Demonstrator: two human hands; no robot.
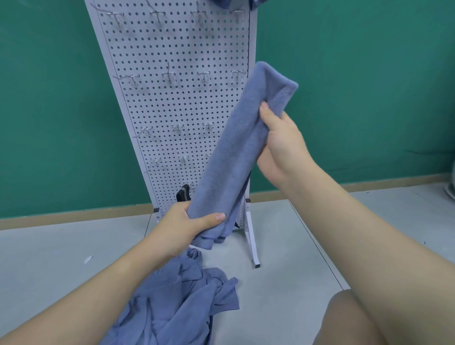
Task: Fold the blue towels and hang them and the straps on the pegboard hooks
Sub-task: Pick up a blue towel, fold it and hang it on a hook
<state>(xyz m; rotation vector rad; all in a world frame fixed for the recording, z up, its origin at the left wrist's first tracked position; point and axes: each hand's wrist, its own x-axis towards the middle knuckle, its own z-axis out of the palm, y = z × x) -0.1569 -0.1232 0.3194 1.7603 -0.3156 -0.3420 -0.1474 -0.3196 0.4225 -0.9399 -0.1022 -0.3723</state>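
A folded blue towel (231, 150) is stretched in the air in front of the white pegboard (182, 103), slanting from lower left to upper right. My left hand (189, 221) grips its lower end. Near its upper end, where the cloth doubles over, my right hand (283, 145) is closed on it. More blue towels (177, 303) lie crumpled on the floor below my left arm. A dark strap (183, 194) hangs on a low hook, partly hidden by the towel. Blue cloth (222, 3) shows at the board's top edge.
Several rows of metal hooks (170, 73) stick out of the pegboard. Its white foot (253, 243) stands on the grey floor at the right. A green wall is behind it. My knee (344, 320) shows at the lower right.
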